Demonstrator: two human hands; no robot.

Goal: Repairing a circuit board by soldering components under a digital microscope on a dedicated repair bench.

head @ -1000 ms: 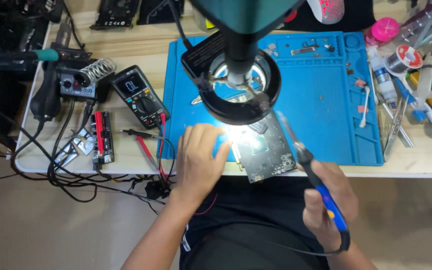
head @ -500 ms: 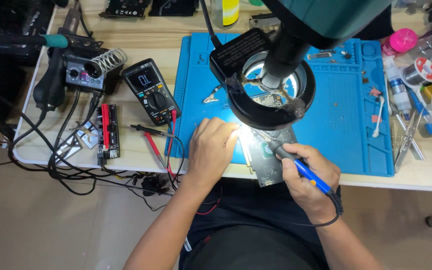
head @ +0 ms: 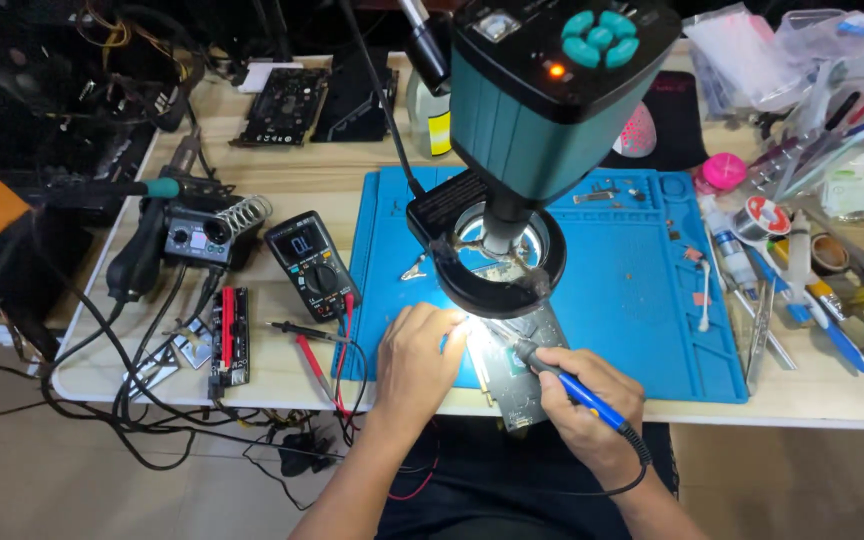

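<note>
A blue-handled soldering iron is gripped in the right hand, fingers clenched round its handle like a pen, with its tip brought down onto a circuit board. The board lies on the near edge of a blue silicone work mat, partly overhanging the front of the light wooden bench, directly beneath the lit ring light of a teal-bodied microscope. The left hand is laid flat on the left part of the board, fingers spread loosely and pressed down, nothing being grasped; the fingertips are washed out by the glare.

To the left of the mat, a black digital multimeter is seen with its red and black probes resting just beside it, and further left a soldering station with a coiled iron stand. Tweezers, a solder spool and assorted hand tools are scattered along the right edge of the mat. A black cable is trailed from the iron's handle across the person's lap.
</note>
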